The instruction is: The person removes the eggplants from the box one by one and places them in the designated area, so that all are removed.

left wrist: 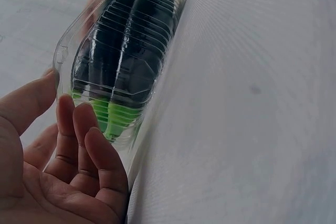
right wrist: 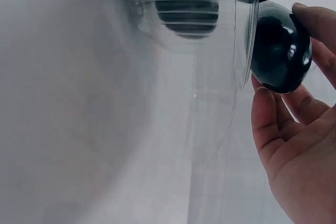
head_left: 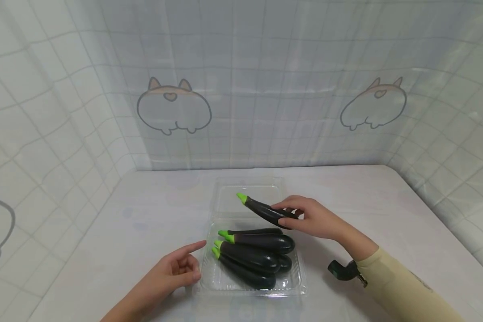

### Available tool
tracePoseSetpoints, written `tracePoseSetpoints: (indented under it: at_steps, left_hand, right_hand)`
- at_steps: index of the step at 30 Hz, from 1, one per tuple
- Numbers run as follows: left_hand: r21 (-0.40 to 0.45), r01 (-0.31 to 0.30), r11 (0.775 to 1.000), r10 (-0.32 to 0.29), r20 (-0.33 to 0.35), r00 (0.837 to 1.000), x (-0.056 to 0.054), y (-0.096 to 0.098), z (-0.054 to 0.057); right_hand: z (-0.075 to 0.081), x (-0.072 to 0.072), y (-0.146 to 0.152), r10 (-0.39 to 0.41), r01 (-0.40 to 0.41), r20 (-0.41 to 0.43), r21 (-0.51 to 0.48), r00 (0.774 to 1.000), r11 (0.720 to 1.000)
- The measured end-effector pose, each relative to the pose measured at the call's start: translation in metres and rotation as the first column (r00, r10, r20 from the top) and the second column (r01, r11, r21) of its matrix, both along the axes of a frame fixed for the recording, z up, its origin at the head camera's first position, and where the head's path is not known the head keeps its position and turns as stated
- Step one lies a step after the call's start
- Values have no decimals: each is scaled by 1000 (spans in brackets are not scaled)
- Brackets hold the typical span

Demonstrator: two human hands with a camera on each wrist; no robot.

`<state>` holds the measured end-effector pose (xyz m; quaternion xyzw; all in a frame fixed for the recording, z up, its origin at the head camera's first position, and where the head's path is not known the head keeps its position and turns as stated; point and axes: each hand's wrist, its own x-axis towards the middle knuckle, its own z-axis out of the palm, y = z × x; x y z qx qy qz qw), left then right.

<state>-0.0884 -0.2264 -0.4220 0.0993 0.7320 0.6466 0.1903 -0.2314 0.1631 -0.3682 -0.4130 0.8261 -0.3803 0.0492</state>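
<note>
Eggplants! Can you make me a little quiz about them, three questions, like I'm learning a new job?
1. True or false: the lid of the clear container is closed over it.

2. Pick one. What holds an eggplant?
A: the left hand
B: the right hand
C: neither

3. Fill the gap: that eggplant's stem end is bright ____.

Key:
1. False; the lid is folded back, open.
2. B
3. green

Eggplants (head_left: 249,257) glossy, smooth; container (head_left: 217,279) ribbed clear plastic; tabletop (head_left: 157,201) matt.
</note>
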Motion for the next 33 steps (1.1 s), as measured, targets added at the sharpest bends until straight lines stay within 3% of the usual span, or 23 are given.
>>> tracePoseSetpoints:
  at_steps: [5, 12, 23, 33]
  left_hand:
    - [-5, -7, 1000, 7, 7, 1000, -1, -1, -1]
    - [-11, -13, 1000, 13, 12, 1000, -1, -3, -2]
    - [18, -12, 1000, 11, 15, 1000, -1, -3, -3]
    - [30, 1, 1000, -1, 23, 1000, -2, -5, -4]
  right_hand:
    - [-4, 0, 12, -66, 69, 39, -61, 997, 996]
    - [-6, 0, 28, -178, 183, 77, -60, 981, 981]
    - [-10, -1, 58, -317, 330, 184, -40, 930, 943]
    - [-21, -8, 92, -446, 453, 169, -4, 879, 892]
